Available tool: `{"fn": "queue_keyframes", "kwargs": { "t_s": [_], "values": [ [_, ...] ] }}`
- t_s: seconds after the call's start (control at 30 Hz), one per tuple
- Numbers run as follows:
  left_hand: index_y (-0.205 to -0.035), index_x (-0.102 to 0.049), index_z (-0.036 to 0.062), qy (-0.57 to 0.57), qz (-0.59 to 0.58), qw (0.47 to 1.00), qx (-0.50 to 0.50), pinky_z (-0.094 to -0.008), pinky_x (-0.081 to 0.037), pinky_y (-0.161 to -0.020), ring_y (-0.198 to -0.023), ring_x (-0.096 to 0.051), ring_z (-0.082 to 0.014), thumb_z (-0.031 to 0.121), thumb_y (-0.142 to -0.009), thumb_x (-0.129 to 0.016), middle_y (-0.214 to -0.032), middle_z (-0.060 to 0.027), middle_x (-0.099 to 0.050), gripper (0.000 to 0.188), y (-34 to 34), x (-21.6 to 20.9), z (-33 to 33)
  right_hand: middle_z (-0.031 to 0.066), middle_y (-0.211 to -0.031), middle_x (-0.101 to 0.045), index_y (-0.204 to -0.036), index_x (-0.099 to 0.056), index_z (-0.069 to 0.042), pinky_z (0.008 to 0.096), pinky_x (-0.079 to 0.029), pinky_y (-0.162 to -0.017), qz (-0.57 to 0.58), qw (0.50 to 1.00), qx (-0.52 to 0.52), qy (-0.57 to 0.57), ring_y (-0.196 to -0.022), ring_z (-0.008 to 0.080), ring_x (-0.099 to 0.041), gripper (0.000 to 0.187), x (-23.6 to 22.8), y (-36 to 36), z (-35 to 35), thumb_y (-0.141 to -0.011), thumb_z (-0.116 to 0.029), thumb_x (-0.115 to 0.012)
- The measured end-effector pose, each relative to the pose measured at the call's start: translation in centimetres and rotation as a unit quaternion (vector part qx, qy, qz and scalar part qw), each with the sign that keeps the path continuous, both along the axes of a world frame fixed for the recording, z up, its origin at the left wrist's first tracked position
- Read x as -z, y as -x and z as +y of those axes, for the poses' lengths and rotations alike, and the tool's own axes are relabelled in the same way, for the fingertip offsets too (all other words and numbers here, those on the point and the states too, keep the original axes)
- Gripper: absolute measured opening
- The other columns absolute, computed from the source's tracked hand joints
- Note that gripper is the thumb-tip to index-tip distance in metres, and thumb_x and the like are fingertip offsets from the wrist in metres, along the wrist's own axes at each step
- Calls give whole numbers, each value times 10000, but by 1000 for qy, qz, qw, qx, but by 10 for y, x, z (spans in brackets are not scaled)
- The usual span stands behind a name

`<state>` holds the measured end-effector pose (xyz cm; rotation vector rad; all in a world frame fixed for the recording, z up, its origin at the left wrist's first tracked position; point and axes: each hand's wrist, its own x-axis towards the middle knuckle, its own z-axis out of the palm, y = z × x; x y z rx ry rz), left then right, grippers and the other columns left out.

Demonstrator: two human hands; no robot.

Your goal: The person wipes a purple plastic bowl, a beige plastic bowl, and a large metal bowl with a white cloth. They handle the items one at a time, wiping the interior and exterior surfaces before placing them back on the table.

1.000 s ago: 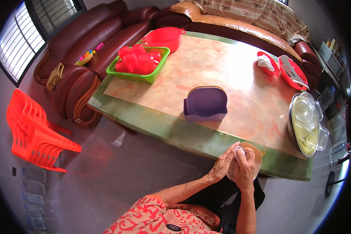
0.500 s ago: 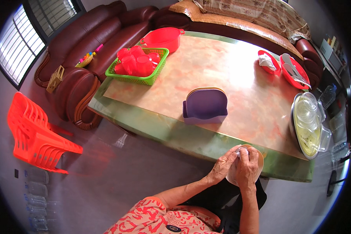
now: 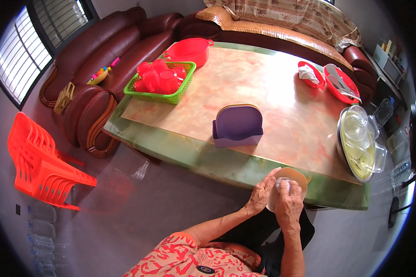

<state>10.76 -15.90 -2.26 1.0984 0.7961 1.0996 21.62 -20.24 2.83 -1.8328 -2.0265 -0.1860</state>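
Observation:
At the table's near edge, my left hand point(image 3: 260, 196) grips the left rim of a tan, rounded plate point(image 3: 300, 181). My right hand point(image 3: 289, 211) closes its fingers on a crumpled white cloth or tissue point(image 3: 283, 183) and presses it against the plate's face. Part of the plate is hidden under that hand. Farther off, to the left of my hands, a purple holder point(image 3: 238, 141) stands on the table point(image 3: 189, 127). A purple plate point(image 3: 239, 121) is upright in it, with a tan edge showing behind.
Back left are a green basket point(image 3: 173, 98) of red cups point(image 3: 159, 78) and a red basin point(image 3: 192, 50). Red trays point(image 3: 339, 94) and a round tray point(image 3: 344, 154) of clear plastic lids line the right side. Stacked red chairs point(image 3: 37, 161) stand left on the floor.
My right hand has slid down a little with the white cloth, showing more of the plate's upper face. The left fingers have straightened along its rim. The whole view has shifted slightly.

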Motion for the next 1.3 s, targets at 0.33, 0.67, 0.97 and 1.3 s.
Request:
{"fn": "queue_keyframes", "kwargs": {
  "t_s": [0.33,0.67,0.97,1.3],
  "values": [
    [-1382,-445,49,0,18,1000,9,-261,-405,-963,-1090,-503,-113,384,-1032,-369,-1206,-55,-577,490,3,-13,3,111,-1016,-549,-975,-654,-119,409,-504,-735,96,978,-146,113,-905,311,-564,260,-30,-5,-27,-732,-34,-616],
    [-1366,-454,50,-4,0,1000,21,-276,-414,-971,-1112,-515,-117,393,-1025,-390,-1216,-63,-587,488,6,-17,2,109,-935,-534,-930,-633,-54,403,-530,-665,-7,995,75,68,-867,283,-569,200,-30,-58,-61,-731,-58,-612],
    [-1344,-305,45,-38,61,997,5,-254,-466,-837,-951,-564,-97,69,-976,-473,-1089,-82,-610,405,18,-35,-18,72,-865,-632,-1051,-649,16,300,-475,-699,471,867,119,112,-784,142,-588,325,-6,-67,-67,-872,-254,-681],
    [-1082,-577,32,-267,118,927,-237,-229,-427,-781,-878,-522,-73,130,-937,-611,-937,8,-581,178,77,-82,18,92,-869,-611,-1009,-638,33,279,-474,-701,535,840,5,88,-772,154,-592,232,-14,-31,-30,-857,-139,-673]
  ]
}}
